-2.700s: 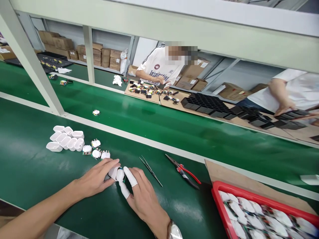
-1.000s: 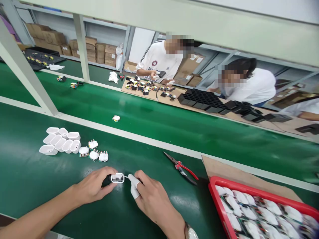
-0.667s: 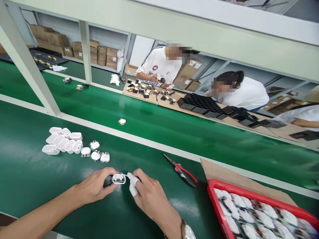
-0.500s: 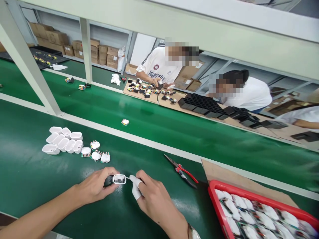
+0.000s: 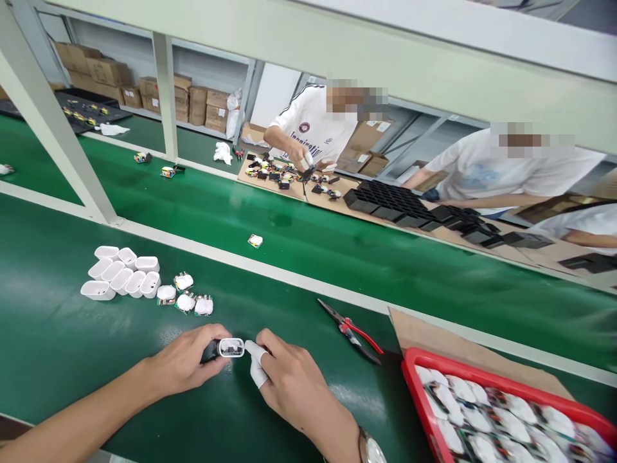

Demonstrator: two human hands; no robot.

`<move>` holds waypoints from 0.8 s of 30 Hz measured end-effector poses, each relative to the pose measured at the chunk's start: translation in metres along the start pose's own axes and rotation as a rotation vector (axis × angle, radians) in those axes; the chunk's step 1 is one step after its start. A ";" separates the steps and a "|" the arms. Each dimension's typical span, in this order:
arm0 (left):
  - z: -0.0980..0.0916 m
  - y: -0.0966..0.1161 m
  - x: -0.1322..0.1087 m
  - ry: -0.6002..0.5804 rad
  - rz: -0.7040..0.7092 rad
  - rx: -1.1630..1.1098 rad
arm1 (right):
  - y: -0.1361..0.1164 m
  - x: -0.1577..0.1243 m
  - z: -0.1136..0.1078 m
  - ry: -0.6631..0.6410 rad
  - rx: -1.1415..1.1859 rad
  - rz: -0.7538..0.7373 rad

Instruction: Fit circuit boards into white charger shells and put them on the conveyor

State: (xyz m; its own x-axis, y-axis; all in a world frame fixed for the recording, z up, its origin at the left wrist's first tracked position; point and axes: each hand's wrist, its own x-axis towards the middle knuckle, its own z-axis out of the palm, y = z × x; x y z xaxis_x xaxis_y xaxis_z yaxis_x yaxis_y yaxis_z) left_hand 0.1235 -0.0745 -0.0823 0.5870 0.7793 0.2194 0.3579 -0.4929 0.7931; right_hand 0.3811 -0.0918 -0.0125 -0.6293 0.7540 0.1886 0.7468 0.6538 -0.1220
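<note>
A small white plastic housing (image 5: 232,356) with rounded ends is pinched between the thumb and fingers of my left hand (image 5: 180,360). Its open side faces me, and a circuit board with dark and white parts (image 5: 232,348) sits inside. My right hand (image 5: 289,379) wears white finger cots, and its closed fingertips reach the housing's right end. Whatever those fingers may pinch is hidden. Beyond my left hand stand several empty white housings (image 5: 121,278), grouped together with their openings up. Beside them lie several circuit boards with white tops (image 5: 186,301).
Red-and-black long-nose pliers (image 5: 348,326) lie right of my hands. A red tray (image 5: 414,360) of white-topped boards stands on cardboard at the right. Across the green conveyor belt (image 5: 308,251), a board (image 5: 255,240) rides along and co-workers (image 5: 313,128) work beside black cases (image 5: 390,202).
My right fingertips have shifted slightly left, up against the housing; a thin pale piece that showed between them is out of sight. Boards on the belt moved right. One co-worker straightened up.
</note>
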 end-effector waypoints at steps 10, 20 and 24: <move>-0.005 0.008 0.010 0.020 0.237 0.139 | 0.024 -0.007 0.003 0.121 0.012 0.099; -0.006 0.005 0.005 0.080 0.377 0.300 | 0.061 -0.025 0.038 0.128 0.042 0.241; -0.006 0.010 0.008 0.116 0.389 0.302 | 0.090 -0.003 0.028 0.222 0.116 0.359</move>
State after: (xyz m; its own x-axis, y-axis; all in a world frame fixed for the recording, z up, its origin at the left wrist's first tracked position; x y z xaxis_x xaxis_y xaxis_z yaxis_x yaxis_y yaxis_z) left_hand 0.1276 -0.0707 -0.0688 0.6400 0.5448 0.5418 0.3323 -0.8321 0.4441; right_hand 0.4439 -0.0334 -0.0514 -0.2635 0.9109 0.3176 0.8724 0.3656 -0.3246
